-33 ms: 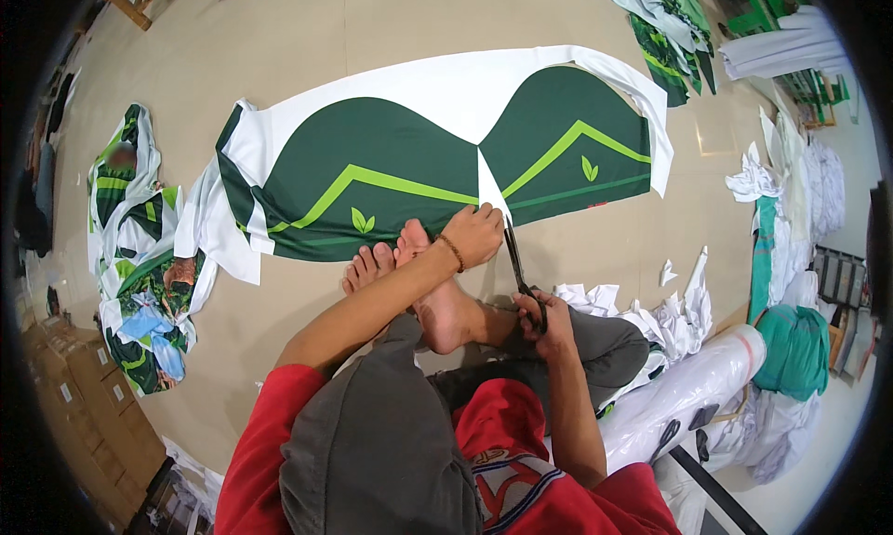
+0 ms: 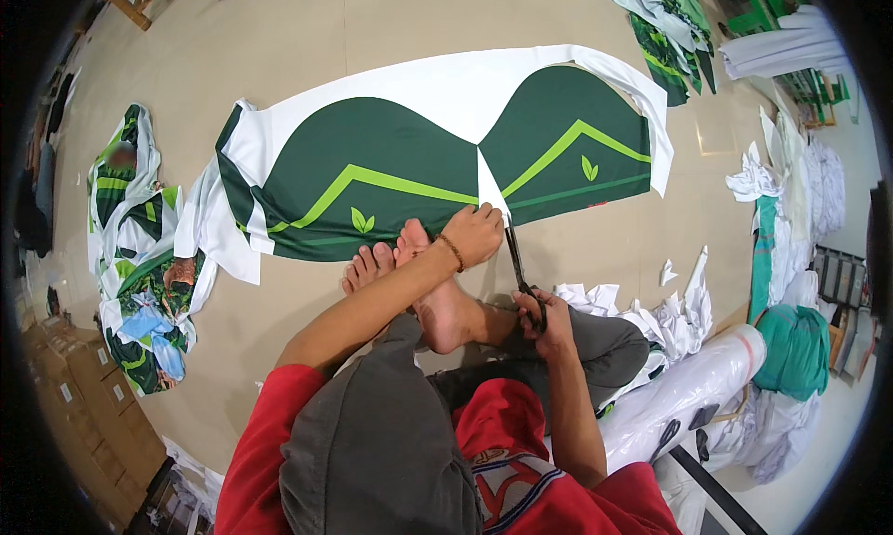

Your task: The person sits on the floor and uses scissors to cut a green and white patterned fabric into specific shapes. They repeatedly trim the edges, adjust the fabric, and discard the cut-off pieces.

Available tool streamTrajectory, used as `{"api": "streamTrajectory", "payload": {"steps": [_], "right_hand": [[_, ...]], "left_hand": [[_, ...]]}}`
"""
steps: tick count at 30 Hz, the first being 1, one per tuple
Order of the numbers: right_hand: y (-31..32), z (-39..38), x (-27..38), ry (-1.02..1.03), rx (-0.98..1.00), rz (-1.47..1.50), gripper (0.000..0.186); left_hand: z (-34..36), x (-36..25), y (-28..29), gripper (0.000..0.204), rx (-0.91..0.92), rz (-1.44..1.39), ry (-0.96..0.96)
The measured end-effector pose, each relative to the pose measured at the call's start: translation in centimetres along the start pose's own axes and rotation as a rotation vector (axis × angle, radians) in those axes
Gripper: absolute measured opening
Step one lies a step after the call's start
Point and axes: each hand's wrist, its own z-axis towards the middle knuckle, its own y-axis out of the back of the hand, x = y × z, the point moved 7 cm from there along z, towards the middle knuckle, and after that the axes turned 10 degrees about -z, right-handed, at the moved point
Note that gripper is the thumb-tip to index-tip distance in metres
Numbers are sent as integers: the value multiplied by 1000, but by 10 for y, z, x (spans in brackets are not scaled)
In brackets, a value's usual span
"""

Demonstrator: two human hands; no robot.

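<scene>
A printed fabric sheet (image 2: 391,149), dark green with lime zigzag bands and leaf marks on white, lies spread over the floor. Between its two green shapes runs a narrow white strip (image 2: 488,181). My left hand (image 2: 475,234) is closed on the sheet's near edge, pinching it beside this strip. In my right hand (image 2: 547,321) are black-handled scissors (image 2: 517,256), pointing away from me. The blade tips meet the near edge of the white strip, just right of my left fingers. My bare foot (image 2: 437,302) rests under my left forearm, toes close to the fabric.
Printed fabric pieces (image 2: 139,284) lie heaped at left, above cardboard boxes (image 2: 88,395). Another fabric pile (image 2: 665,37) is at far right. White scraps (image 2: 684,302), a plastic-wrapped roll (image 2: 688,395) and a green bundle (image 2: 791,349) sit to my right. A wooden leg (image 2: 130,6) stands far left.
</scene>
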Motion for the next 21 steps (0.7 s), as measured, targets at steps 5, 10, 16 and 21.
{"api": "streamTrajectory", "payload": {"steps": [5, 10, 16, 21], "right_hand": [[1, 15, -7, 72, -29, 8, 34], [2, 29, -4, 87, -38, -15, 33], [-3, 22, 5, 77, -65, -7, 33], [-2, 23, 5, 113, -27, -13, 31]], "left_hand": [[-2, 1, -3, 12, -2, 75, -34], [4, 8, 5, 11, -50, 28, -51], [2, 7, 6, 10, -69, 14, -52], [3, 7, 8, 9, -76, 12, -60]]}}
